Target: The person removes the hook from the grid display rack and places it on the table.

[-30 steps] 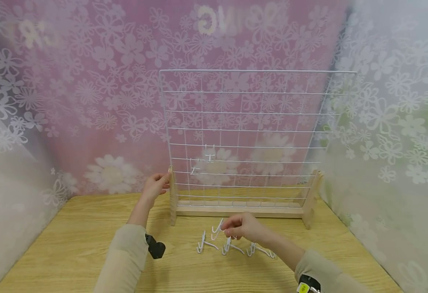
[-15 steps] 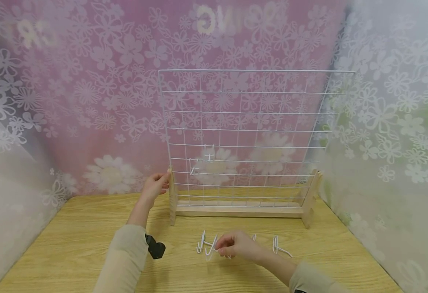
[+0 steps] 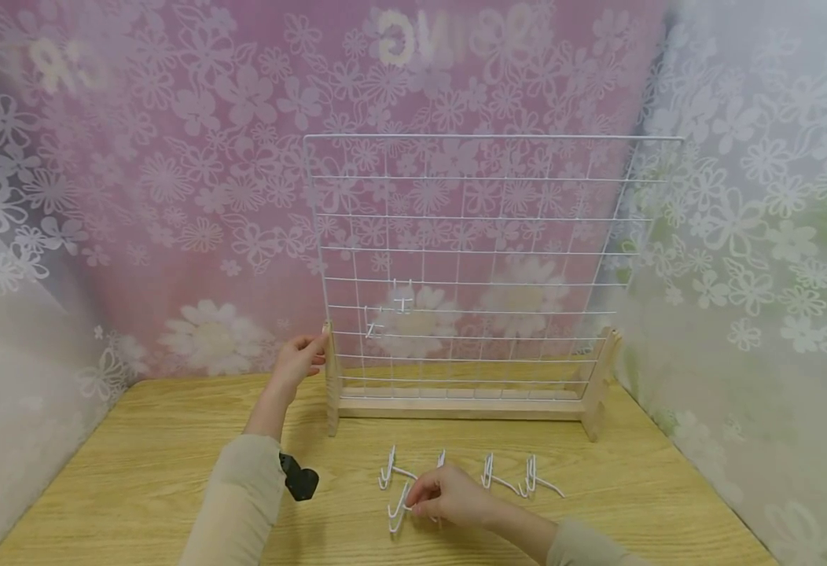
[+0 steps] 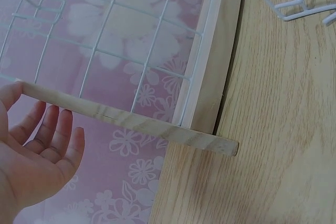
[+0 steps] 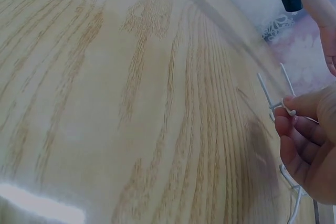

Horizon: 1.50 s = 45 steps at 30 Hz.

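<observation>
A white wire grid panel [image 3: 494,138] stands upright in a wooden stand [image 3: 463,409]. My left hand [image 3: 299,365] grips the top of the stand's left post [image 3: 332,385], thumb on one side and fingers on the other in the left wrist view. Low over the table's front part, my right hand [image 3: 452,495] pinches a white wire hook [image 3: 398,515] between thumb and fingertips; its two prongs stick out past the fingers in the right wrist view. Two similar hooks hang on the grid's lower left, an upper one [image 3: 402,303] and a lower one [image 3: 373,330].
Several more white hooks lie in a row before the stand: one at the left [image 3: 389,469], one partly behind my right hand, and others to the right [image 3: 531,474]. Flower-patterned curtains [image 3: 173,196] enclose the wooden table [image 3: 173,472] at the back and sides.
My right hand has moved toward the table's front and slightly left, carrying the hook out in front of the row. The left hand stays on the post.
</observation>
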Available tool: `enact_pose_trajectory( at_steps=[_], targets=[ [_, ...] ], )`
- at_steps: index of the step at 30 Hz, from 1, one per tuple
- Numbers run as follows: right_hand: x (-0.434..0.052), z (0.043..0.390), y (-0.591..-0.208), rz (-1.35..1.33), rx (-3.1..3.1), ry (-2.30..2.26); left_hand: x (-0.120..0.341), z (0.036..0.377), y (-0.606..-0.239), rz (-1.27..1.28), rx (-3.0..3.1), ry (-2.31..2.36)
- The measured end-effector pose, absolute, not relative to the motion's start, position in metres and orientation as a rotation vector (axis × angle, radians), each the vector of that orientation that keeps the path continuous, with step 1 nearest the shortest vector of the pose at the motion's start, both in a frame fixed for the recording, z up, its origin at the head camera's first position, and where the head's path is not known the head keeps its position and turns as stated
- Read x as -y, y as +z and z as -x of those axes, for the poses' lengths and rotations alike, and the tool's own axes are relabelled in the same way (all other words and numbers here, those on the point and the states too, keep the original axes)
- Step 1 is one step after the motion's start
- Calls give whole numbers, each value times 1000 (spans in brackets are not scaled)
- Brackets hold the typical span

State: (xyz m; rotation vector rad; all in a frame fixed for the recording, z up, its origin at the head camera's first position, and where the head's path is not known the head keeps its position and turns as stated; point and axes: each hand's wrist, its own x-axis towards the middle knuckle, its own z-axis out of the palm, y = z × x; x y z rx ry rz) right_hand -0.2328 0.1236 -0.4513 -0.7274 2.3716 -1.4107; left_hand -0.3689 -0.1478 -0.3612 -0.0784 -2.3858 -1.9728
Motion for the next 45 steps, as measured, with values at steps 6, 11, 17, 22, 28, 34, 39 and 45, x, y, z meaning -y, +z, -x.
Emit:
enact_pose_trajectory(
  at_steps=[6,11,17,22,28,34,39,45],
  targets=[
    [-123,231,-452,736,-2385,-1399,148,371,-363,70,2389,-1969],
    [-123,232,-455,737,-2398,-1396,149,372,-364,63,2395,-1964],
    [-122,232,-461,713,-2410,-1394,148,371,-363,58,2394,-1969],
    [-119,232,-463,734,-2376,-1412,149,370,-362,62,2394,-1974],
    [-116,232,-464,748,-2386,-1410,149,370,-362,55,2397,-1995],
    [-116,232,-468,725,-2420,-1395,149,371,-363,36,2391,-2004],
    [-116,230,-467,712,-2397,-1417,149,371,-364,29,2383,-1995],
    [-119,229,-468,728,-2377,-1461,148,370,-363,40,2373,-1990]
  ],
)
